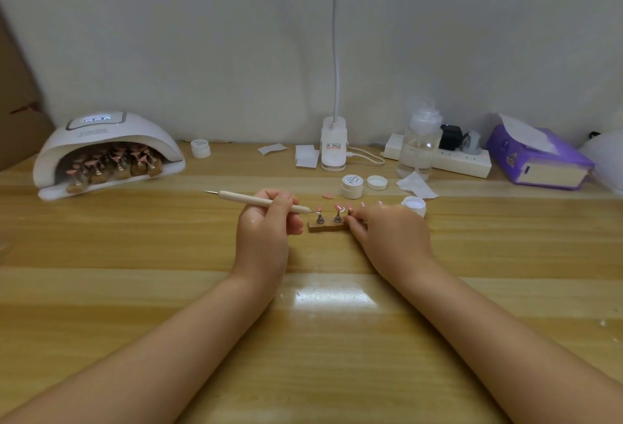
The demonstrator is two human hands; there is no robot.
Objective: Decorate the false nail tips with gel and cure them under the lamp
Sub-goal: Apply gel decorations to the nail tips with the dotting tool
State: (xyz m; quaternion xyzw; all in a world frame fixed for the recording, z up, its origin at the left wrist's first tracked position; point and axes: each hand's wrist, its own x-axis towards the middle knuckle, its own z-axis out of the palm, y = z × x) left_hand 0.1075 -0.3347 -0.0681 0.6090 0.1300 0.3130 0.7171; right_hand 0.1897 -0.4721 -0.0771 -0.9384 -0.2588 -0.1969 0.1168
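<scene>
Two bare arms reach over the wooden counter [135, 248]; the left hand [269, 221] grips a pen tool [259, 201] whose tip touches a pink nail tip [319, 210] on a small wooden stand [328, 226]. Fingers of the right hand [391, 231] pinch the stand's right end. Behind sit small white jars [351, 185], a clear bottle [419, 143], and at far left a curing lamp [108, 150] full of more nail stands [114, 164].

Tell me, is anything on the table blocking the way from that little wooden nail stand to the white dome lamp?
Nothing visible does. Between the wooden nail stand and the white dome lamp lies bare wooden table; only the left hand sits beside the stand.
</scene>
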